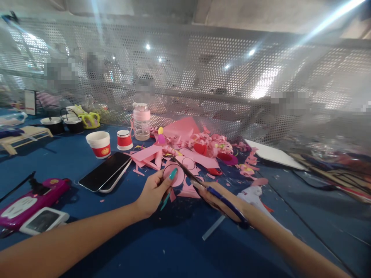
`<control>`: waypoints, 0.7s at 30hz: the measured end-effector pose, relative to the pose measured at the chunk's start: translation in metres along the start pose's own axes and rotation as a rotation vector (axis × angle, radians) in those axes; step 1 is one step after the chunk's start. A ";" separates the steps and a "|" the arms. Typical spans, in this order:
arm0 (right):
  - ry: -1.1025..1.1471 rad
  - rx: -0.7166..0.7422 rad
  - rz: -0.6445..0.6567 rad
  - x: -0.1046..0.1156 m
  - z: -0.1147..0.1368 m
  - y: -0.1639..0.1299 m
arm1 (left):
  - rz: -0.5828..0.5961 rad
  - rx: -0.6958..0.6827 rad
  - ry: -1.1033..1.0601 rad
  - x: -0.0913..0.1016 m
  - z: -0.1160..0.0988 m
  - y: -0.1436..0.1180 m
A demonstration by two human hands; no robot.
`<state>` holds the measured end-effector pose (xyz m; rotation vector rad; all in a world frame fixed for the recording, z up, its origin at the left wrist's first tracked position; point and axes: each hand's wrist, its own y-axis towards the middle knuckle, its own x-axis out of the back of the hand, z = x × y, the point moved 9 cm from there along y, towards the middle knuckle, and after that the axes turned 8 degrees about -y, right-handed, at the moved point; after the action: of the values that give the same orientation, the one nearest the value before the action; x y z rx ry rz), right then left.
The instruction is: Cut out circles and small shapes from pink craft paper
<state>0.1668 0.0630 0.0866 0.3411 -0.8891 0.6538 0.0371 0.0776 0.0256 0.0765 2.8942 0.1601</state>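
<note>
Left hand (pixel 152 193) pinches the pink paper piece (pixel 175 174) by its near-left edge, thumb on top, holding it just above the blue table (pixel 87 162). Right hand (pixel 217 199) is closed through the scissors (pixel 203 185) handles; the blades run long-axis up-left from that hand, tips at the paper's far edge. Paper lies directly ahead of the left fingers, left hand nearer; blade gap too blurred to tell
</note>
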 end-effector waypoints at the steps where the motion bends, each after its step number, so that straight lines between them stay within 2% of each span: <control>1: 0.002 0.003 -0.008 0.001 -0.001 0.000 | 0.003 -0.004 0.001 0.000 0.000 0.000; 21: -0.179 -0.014 0.037 -0.007 -0.030 0.010 | 0.032 0.000 -0.089 -0.002 -0.001 0.000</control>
<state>0.1751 0.0832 0.0630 0.3756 -1.0724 0.6586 0.0391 0.0771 0.0266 0.1263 2.8057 0.1577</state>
